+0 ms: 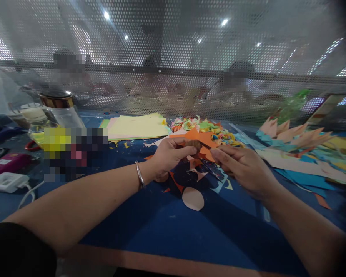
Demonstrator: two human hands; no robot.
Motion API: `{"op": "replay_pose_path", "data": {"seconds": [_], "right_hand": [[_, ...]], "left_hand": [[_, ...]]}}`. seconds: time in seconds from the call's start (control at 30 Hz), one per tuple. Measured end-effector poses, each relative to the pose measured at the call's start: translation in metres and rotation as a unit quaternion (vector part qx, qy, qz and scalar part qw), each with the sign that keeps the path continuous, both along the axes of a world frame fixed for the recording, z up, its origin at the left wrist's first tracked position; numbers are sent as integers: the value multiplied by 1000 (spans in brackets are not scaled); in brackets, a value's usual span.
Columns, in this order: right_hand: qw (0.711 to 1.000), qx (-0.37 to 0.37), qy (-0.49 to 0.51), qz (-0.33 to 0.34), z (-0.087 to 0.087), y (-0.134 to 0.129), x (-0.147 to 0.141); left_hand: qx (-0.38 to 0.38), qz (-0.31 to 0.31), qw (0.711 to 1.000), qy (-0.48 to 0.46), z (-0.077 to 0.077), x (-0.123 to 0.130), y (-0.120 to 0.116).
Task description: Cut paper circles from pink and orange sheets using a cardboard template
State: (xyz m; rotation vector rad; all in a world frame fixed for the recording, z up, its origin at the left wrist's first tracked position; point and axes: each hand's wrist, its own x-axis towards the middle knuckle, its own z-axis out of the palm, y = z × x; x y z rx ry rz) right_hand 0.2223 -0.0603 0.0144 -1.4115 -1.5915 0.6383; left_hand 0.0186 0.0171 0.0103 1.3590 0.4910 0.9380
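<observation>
Above the blue table, my left hand (168,156), with a bangle on its wrist, pinches thumb against fingers. Something small and brownish shows at its fingertips, too blurred to name. Facing it, my right hand (243,167) is closed around a thin dark pointed tool (205,145), whose tip reaches the left fingertips. Orange paper (192,134) lies just behind the fingers. Beneath the hands are cut paper scraps (175,181) in orange, pink and pale blue. A pale rounded paper piece (193,198) rests on the table nearer to me.
Stacked pale yellow sheets (138,126) lie behind my left hand. Beyond the hands is a heap of colourful small paper pieces (225,135). Folded peach paper shapes (294,132) and blue sheets (305,181) are at right. Jars (60,109) and a white charger (8,181) stand left; a perforated metal screen (173,46) closes the back.
</observation>
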Motion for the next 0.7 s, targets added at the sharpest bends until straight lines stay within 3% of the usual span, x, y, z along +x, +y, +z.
{"op": "replay_pose_path", "data": {"seconds": [0.7], "right_hand": [[998,34,-61,-6,3,-1,0]], "left_hand": [[-30,-6,999,28,6,-1,2]]}}
